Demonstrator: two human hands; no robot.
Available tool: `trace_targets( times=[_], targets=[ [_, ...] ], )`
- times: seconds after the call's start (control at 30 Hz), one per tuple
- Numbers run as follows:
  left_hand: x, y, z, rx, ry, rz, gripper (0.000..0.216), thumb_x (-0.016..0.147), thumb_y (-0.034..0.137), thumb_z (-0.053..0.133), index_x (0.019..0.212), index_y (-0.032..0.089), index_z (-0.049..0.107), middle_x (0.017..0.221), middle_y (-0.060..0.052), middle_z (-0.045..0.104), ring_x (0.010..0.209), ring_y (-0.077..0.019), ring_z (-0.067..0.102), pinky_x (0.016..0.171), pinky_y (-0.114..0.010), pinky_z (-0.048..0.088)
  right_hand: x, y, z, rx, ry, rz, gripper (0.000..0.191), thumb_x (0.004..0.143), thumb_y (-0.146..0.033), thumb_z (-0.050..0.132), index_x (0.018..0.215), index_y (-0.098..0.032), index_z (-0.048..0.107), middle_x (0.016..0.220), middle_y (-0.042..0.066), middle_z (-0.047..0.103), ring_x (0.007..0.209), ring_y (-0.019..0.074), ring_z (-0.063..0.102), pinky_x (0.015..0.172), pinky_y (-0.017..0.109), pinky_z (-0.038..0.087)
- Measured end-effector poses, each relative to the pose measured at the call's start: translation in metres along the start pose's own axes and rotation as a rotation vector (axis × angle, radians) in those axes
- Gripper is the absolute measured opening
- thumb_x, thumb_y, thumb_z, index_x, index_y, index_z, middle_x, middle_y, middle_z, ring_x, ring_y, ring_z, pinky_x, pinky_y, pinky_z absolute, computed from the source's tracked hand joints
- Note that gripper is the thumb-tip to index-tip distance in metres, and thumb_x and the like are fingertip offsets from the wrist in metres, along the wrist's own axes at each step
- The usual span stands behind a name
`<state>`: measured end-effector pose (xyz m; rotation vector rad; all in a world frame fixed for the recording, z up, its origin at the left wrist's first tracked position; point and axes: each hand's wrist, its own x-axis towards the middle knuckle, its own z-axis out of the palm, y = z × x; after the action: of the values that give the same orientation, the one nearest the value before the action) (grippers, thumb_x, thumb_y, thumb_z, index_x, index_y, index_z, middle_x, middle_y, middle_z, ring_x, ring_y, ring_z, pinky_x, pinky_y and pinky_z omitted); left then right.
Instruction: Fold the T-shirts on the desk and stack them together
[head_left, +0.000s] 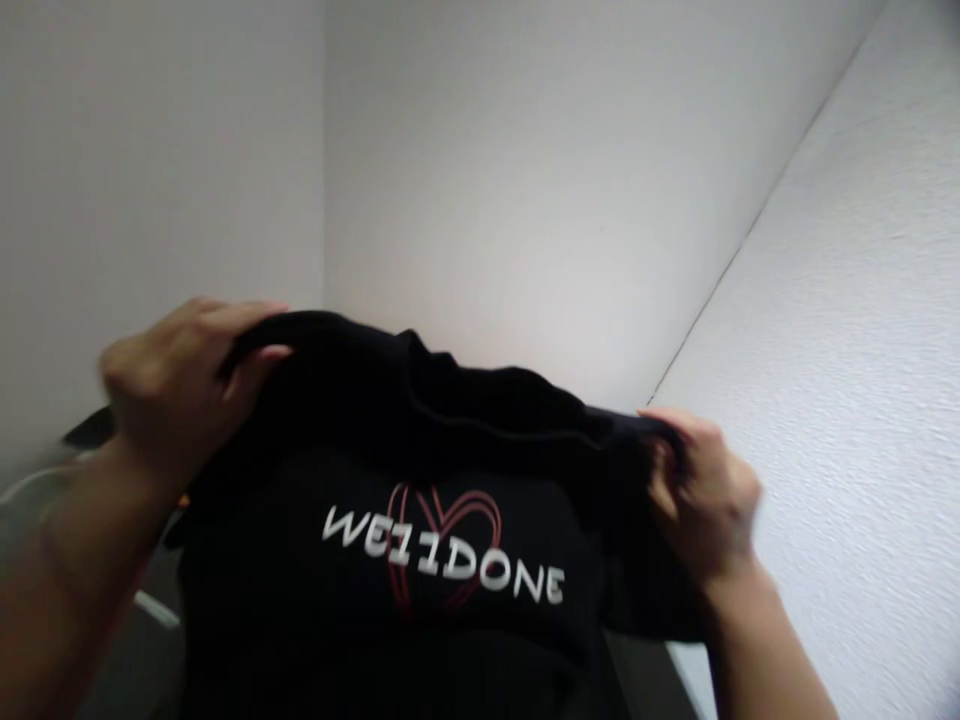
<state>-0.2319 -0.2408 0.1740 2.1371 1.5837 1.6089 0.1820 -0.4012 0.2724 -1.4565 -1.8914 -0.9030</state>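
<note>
Both forearms come in from the bottom corners, both blurred. Left hand (pixel 176 385) is pinched shut on the upper left edge of a black cotton T-shirt with white "WE11DONE" lettering over a red heart outline (pixel 420 590); fingers curl over the top of the fabric, thumb underneath. Right hand (pixel 701 495) is clamped on the upper right edge the same way, fingers bunching the cloth. Shirt is in the air between the two hands, held up in front of the camera, not resting on anything visible. Top edge runs slack from left to right, with a fold or collar bump near the middle; print faces the camera, reads upright, body of the shirt hangs down out of frame at the bottom. State of work, as a judgement: garment is picked up and spread by its top edge, print side out; no fold is made yet as far as I can see, lower part is out of view so can't tell how it hangs. Under the left forearm there's a dark grey surface with a pale curved strip (pixel 154 607), too blurred to identify. Behind: plain white wall corner (pixel 324 150) at upper left, and a white textured slanted surface (pixel 862 350) filling the right side.
</note>
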Motion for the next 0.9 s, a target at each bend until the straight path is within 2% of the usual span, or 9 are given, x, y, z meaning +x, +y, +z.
trace_targets(
  times=[0.07, 0.17, 0.27, 0.37, 0.5, 0.63, 0.73, 0.8, 0.9],
  targets=[
    [0.031, 0.005, 0.018, 0.147, 0.003, 0.128, 0.050, 0.096, 0.053, 0.043, 0.135, 0.023, 0.053, 0.130, -0.005, 0.058, 0.123, -0.0276, 0.053, 0.107, -0.045, 0.040, 0.039, 0.011, 0.047, -0.049, -0.088, -0.026, 0.027, 0.098, -0.030, 0.041, 0.115, -0.018, 0.059, 0.093, 0.008, 0.065, 0.072, 0.0180, 0.059, 0.068, 0.031, 0.047],
    [0.049, 0.010, 0.068, 0.218, -0.170, 0.196, 0.050, 0.101, 0.043, 0.032, 0.139, 0.014, 0.047, 0.145, -0.009, 0.046, 0.133, -0.0275, 0.043, 0.111, -0.043, 0.034, 0.055, 0.016, 0.118, -0.188, -0.227, 0.088, 0.037, 0.098, -0.032, 0.042, 0.124, -0.008, 0.053, 0.112, 0.020, 0.059, 0.100, 0.0290, 0.056, 0.084, 0.043, 0.045],
    [0.018, 0.001, 0.125, 0.242, -0.404, 0.176, 0.045, 0.099, 0.031, 0.037, 0.133, 0.008, 0.054, 0.153, -0.017, 0.035, 0.140, -0.0326, 0.033, 0.115, -0.048, 0.025, 0.017, 0.004, 0.169, -0.191, -0.534, 0.184, 0.040, 0.097, -0.034, 0.045, 0.124, -0.006, 0.054, 0.116, 0.023, 0.057, 0.112, 0.0342, 0.052, 0.093, 0.049, 0.041],
    [-0.034, -0.021, 0.168, 0.227, -0.705, 0.128, 0.050, 0.098, 0.037, 0.037, 0.141, 0.013, 0.049, 0.157, -0.015, 0.030, 0.144, -0.0312, 0.028, 0.116, -0.048, 0.022, -0.042, -0.011, 0.201, -0.087, -0.819, 0.264, 0.051, 0.099, -0.045, 0.040, 0.137, -0.011, 0.048, 0.137, 0.022, 0.049, 0.127, 0.0347, 0.043, 0.103, 0.048, 0.035],
    [-0.078, -0.058, 0.192, 0.212, -0.904, 0.051, 0.060, 0.094, 0.053, 0.038, 0.144, 0.021, 0.046, 0.154, -0.012, 0.034, 0.142, -0.0354, 0.032, 0.110, -0.056, 0.029, -0.092, -0.013, 0.223, -0.054, -1.054, 0.402, 0.067, 0.096, -0.063, 0.030, 0.151, -0.025, 0.031, 0.160, 0.013, 0.019, 0.144, 0.0383, 0.018, 0.111, 0.056, 0.019],
    [-0.079, -0.077, 0.183, 0.195, -0.972, 0.041, 0.064, 0.088, 0.062, 0.042, 0.143, 0.029, 0.047, 0.154, -0.008, 0.036, 0.142, -0.0350, 0.032, 0.111, -0.059, 0.024, -0.098, -0.004, 0.225, -0.013, -1.105, 0.405, 0.070, 0.093, -0.069, 0.030, 0.152, -0.032, 0.027, 0.162, 0.009, 0.009, 0.146, 0.0386, 0.008, 0.113, 0.058, 0.012],
    [-0.061, -0.071, 0.177, 0.220, -0.923, 0.077, 0.053, 0.088, 0.064, 0.043, 0.115, 0.027, 0.071, 0.133, -0.010, 0.062, 0.135, -0.0362, 0.041, 0.113, -0.060, 0.016, -0.085, 0.003, 0.223, 0.063, -1.116, 0.381, 0.068, 0.091, -0.073, 0.031, 0.147, -0.037, 0.037, 0.160, 0.006, 0.022, 0.145, 0.0392, 0.015, 0.112, 0.061, 0.012],
    [-0.046, -0.062, 0.183, 0.243, -0.834, 0.103, 0.053, 0.092, 0.060, 0.037, 0.100, 0.023, 0.075, 0.117, -0.013, 0.069, 0.127, -0.0341, 0.049, 0.114, -0.055, 0.017, -0.071, 0.007, 0.227, 0.104, -1.051, 0.381, 0.066, 0.094, -0.070, 0.026, 0.145, -0.031, 0.042, 0.152, 0.008, 0.038, 0.142, 0.0351, 0.027, 0.113, 0.057, 0.015],
    [-0.028, -0.057, 0.206, 0.246, -0.788, 0.108, 0.053, 0.097, 0.049, 0.028, 0.115, 0.021, 0.069, 0.123, -0.013, 0.066, 0.123, -0.0273, 0.053, 0.111, -0.043, 0.028, -0.054, 0.012, 0.240, 0.102, -0.945, 0.409, 0.065, 0.100, -0.055, 0.014, 0.148, -0.016, 0.036, 0.147, 0.013, 0.044, 0.139, 0.0259, 0.034, 0.114, 0.043, 0.021]
  ],
)
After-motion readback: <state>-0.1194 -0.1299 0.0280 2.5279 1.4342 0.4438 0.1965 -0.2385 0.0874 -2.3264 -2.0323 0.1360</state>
